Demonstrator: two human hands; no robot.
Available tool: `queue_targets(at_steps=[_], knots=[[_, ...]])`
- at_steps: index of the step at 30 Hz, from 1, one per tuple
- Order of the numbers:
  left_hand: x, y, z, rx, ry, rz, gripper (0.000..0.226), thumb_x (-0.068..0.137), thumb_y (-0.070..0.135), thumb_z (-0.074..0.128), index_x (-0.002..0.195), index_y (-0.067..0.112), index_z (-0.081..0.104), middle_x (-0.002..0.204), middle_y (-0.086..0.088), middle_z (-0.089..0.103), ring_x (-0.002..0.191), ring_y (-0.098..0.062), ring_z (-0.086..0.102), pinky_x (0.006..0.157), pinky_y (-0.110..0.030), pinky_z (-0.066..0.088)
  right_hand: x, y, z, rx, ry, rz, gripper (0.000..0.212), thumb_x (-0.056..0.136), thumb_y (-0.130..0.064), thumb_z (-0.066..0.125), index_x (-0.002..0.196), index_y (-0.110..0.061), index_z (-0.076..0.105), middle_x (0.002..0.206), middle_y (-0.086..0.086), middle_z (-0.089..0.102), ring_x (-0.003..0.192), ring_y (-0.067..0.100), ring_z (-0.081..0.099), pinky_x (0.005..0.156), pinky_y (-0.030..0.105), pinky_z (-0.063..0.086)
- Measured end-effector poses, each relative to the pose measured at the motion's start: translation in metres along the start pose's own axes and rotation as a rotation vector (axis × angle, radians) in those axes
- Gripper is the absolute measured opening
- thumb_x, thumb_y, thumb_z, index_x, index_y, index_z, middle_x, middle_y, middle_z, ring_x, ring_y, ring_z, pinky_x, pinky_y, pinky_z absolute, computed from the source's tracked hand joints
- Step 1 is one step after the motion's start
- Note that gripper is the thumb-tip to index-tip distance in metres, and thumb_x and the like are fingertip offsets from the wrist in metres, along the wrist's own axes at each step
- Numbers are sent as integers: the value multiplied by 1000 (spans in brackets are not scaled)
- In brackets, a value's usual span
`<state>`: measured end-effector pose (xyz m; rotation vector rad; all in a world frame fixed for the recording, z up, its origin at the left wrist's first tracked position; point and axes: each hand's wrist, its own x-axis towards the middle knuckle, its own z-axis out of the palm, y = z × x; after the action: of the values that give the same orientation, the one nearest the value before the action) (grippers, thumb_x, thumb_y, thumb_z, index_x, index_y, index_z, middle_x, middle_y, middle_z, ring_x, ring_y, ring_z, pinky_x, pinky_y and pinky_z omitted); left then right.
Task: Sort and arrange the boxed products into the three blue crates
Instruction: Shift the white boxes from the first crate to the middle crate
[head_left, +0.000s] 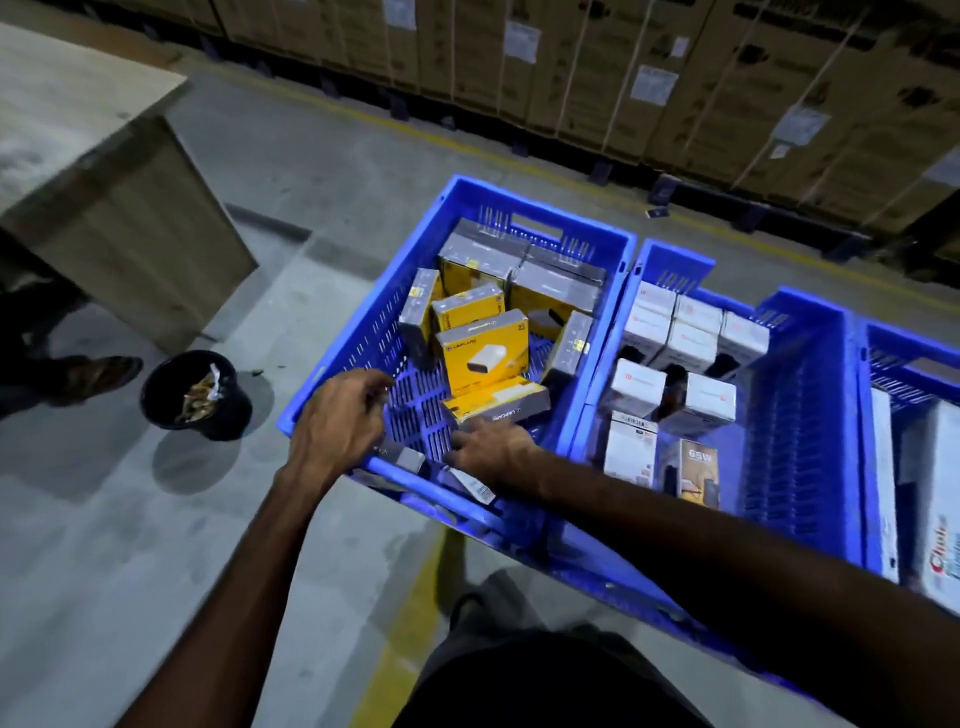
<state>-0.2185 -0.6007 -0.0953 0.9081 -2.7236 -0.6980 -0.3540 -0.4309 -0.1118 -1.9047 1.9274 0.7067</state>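
Note:
The left blue crate holds several yellow and grey boxes, some stacked at the back and some loose and tilted. My left hand hovers over its near-left rim with the fingers curled and the thumb apart, fingertips touching a small grey box. My right hand reaches palm down into the near side. It lies between a flat yellow and grey box and a grey box with a barcode label, and its grip is hidden. The middle crate holds white boxes. The right crate holds larger white boxes.
A black bucket with scraps stands on the concrete floor left of the crates. A wooden table and another person's foot are at the left. Stacked strapped cartons line the back. A yellow floor line runs under me.

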Motion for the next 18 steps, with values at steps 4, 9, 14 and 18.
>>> queue_targets(at_steps=[4,9,14,18], knots=[[1,3,1,12,-27,-43,25,88,29,64,112,26,72,108,5,77,101,-22,72,85,-40,59,17,-20,15,-104,-29,102,37,107,-19,47,144,-18,52,138,8,55,123,34,58,83,42,47],[-2,7,2,41,-15,-66,27,88,38,63,110,26,71,104,7,77,98,-24,71,81,-39,59,21,-14,29,-43,-132,121,40,106,-29,48,146,-31,46,137,9,54,115,36,63,81,53,57],[-5,11,1,41,9,-68,25,88,39,63,106,25,72,100,6,77,93,-24,72,78,-38,60,17,-4,16,-73,-111,45,41,108,-29,47,149,-29,42,140,12,54,125,36,59,84,42,49],[-7,13,0,46,32,-65,24,88,41,61,103,25,72,98,5,77,88,-22,72,74,-39,61,0,1,-2,10,-18,79,51,101,-36,61,145,-20,40,141,17,50,113,40,64,80,48,50]])
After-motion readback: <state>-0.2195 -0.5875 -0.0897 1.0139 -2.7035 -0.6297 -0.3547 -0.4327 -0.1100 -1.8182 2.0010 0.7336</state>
